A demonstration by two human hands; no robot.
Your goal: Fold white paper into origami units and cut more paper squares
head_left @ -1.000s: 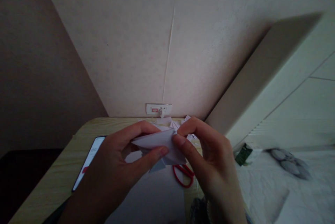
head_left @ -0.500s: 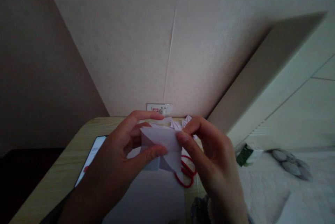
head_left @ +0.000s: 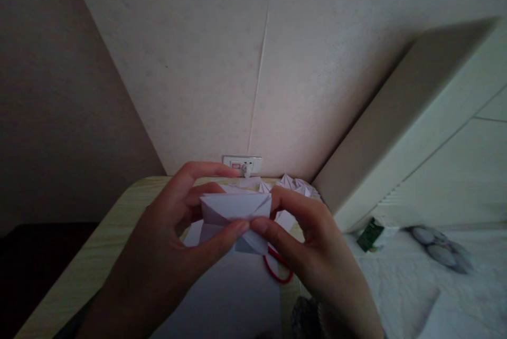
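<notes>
Between my hands is a small piece of folded white paper, with creased flaps facing me. My left hand pinches its left part, the thumb on the near face and the index finger raised above the top edge. My right hand grips the right side, its thumb tip almost meeting the left thumb at the middle. Beneath them lies a flat white sheet. Red scissors handles show in part below the right thumb; their blades are hidden.
Several folded white paper pieces rest at the back of the wooden table, near the wall. A wall socket with a plug sits just above the table. To the right, a green packet lies on a white quilted surface.
My right thumb has moved left and down from the paper's upper right corner to its middle. The top flap now lies folded down toward me. The phone at left is now hidden.
</notes>
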